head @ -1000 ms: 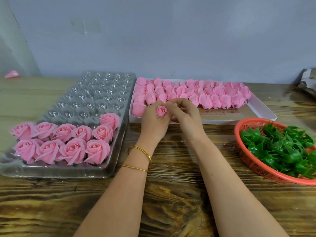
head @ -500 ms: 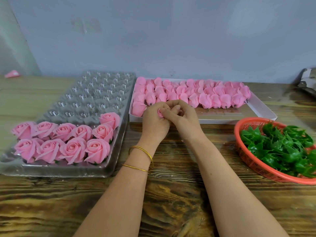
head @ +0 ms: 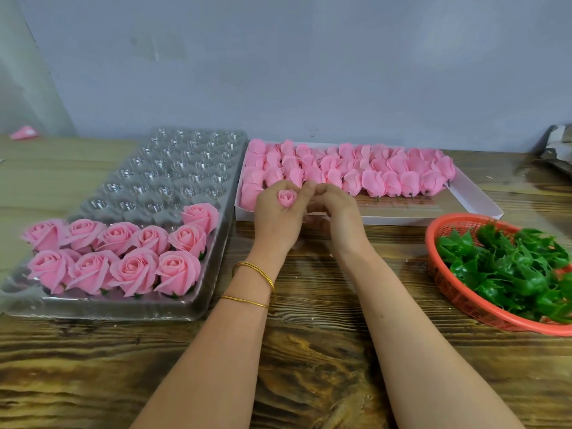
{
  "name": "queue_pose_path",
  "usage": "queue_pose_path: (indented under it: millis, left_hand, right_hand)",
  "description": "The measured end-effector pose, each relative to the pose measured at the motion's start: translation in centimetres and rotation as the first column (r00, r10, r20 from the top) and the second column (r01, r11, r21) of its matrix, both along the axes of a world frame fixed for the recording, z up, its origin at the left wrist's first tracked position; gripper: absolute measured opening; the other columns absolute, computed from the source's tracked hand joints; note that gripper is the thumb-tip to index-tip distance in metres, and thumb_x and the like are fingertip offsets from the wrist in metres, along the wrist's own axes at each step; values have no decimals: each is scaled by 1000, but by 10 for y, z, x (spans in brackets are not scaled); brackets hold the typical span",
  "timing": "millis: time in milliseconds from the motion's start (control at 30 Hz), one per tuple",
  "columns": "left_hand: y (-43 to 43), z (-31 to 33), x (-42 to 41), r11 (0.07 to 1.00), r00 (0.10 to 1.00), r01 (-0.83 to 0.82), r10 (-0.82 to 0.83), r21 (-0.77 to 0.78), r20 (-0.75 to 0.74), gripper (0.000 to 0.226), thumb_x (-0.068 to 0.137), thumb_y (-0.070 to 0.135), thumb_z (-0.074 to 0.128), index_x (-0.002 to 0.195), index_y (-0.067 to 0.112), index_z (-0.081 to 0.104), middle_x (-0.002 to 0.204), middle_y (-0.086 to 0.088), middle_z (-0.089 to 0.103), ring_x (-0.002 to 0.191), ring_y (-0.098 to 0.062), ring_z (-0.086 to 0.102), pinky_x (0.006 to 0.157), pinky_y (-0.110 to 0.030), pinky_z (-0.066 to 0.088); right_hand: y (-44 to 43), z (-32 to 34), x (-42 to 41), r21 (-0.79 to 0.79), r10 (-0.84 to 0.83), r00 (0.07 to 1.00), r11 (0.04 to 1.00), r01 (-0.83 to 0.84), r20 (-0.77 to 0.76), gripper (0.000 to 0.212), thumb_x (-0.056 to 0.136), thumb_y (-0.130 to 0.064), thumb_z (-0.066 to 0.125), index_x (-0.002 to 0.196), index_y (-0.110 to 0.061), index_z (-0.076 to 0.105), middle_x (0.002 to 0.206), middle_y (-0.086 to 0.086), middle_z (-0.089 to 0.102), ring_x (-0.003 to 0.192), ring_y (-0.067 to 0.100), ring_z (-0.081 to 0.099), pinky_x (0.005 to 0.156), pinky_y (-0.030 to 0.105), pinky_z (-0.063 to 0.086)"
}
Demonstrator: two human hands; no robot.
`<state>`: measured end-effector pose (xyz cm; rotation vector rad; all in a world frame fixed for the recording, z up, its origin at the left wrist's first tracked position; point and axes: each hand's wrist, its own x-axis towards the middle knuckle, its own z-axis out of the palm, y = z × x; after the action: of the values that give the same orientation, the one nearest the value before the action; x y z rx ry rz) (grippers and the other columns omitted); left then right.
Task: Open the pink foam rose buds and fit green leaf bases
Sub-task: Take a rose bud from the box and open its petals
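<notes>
wall [head: 309, 57]: plain grey-blue | table [head: 309, 351]: dark-grained wood

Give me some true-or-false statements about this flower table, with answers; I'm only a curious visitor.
The left hand holds a small pink foam rose bud. True.
The orange plastic basket of green leaf bases sits at the person's left. False: at the right.
The clear plastic tray is full of opened pink roses. False: only its near end holds them.
The white cardboard box holds closed pink buds. True.

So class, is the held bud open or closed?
Looks closed: the rose bud shows tight petals in the left hand; fingers hide the rest.
</notes>
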<state>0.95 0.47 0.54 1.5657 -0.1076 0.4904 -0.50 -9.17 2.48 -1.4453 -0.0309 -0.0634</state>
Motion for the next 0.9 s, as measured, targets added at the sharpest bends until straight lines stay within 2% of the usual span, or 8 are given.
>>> queue_pose_path:
  millis: [67, 133, 200, 333, 500, 633, 767, 900]
  left_hand:
    - [0, 2, -1, 999, 1000, -6, 5, -48, -5, 43, 89, 29, 70, 66, -4, 54, 56, -6, 56, 55, -14, 51, 53, -38, 48]
    - [0, 4, -2, 995, 1000, 0, -2, -99, -17, 37, 90, 26, 69, 64, 3, 55, 49, 6, 56, 49, -6, 52, 50, -25, 45]
    - [0, 5, -3, 990, 999, 8, -13, -143, -33, 33, 90, 25, 68, 64, 8, 57, 47, 7, 58, 46, -2, 54, 49, -16, 45]
    - [-2, 5, -4, 982, 998, 11, -24, -190, -65, 32, 89, 29, 69, 64, 13, 59, 50, 4, 61, 49, -4, 59, 48, -16, 47]
    - [-3, 6, -5, 971, 994, 47, -67, -233, -83, 30, 85, 29, 74, 66, 14, 57, 51, 3, 59, 49, -7, 58, 47, -19, 48]
    - [0, 5, -5, 966, 989, 85, -112, -243, -100, 24, 75, 18, 82, 72, 21, 59, 74, -11, 66, 68, -20, 68, 54, -28, 54]
    - [1, 7, -6, 973, 987, 94, -119, -211, -111, 27, 74, 12, 82, 71, 29, 61, 86, -12, 68, 85, -27, 71, 64, -33, 58]
    - [3, 9, -8, 970, 980, 148, -170, -193, -102, 22, 76, 7, 80, 78, 19, 62, 74, 0, 69, 71, -14, 71, 59, -22, 55]
  right_hand:
    - [-1, -1, -1, -88, 35, 998, 996, -31, 43, 18, 64, -7, 57, 80, -10, 63, 76, 6, 64, 78, 21, 60, 71, 33, 51]
    - [-3, -1, -4, -200, 81, 993, 978, -62, 88, 30, 57, -6, 59, 86, -12, 62, 77, 2, 64, 76, 16, 61, 70, 31, 54]
    - [-4, -3, -5, -274, 150, 982, 955, -115, 111, 41, 57, -1, 67, 96, -11, 61, 83, 1, 64, 75, 10, 63, 69, 28, 55]
    - [-3, -6, -5, -336, 194, 970, 932, -135, 148, 55, 66, 17, 76, 109, -11, 56, 89, -5, 61, 69, -7, 62, 65, 14, 52]
    - [2, -8, -4, -346, 128, 968, 937, -47, 215, 53, 69, 8, 79, 114, -7, 56, 94, 7, 66, 79, 9, 67, 74, 27, 56]
    - [0, -10, -2, -316, 107, 972, 948, -37, 209, 62, 69, 10, 78, 119, -16, 50, 107, 12, 66, 98, 26, 67, 83, 32, 57]
    - [-4, -11, -1, -241, 158, 977, 963, -120, 142, 64, 73, 16, 70, 124, -15, 47, 108, 11, 65, 97, 22, 66, 89, 45, 57]
    - [-10, -9, 0, -207, 221, 969, 959, -195, 111, 63, 78, 17, 67, 132, -8, 45, 111, 6, 65, 100, 12, 66, 95, 39, 54]
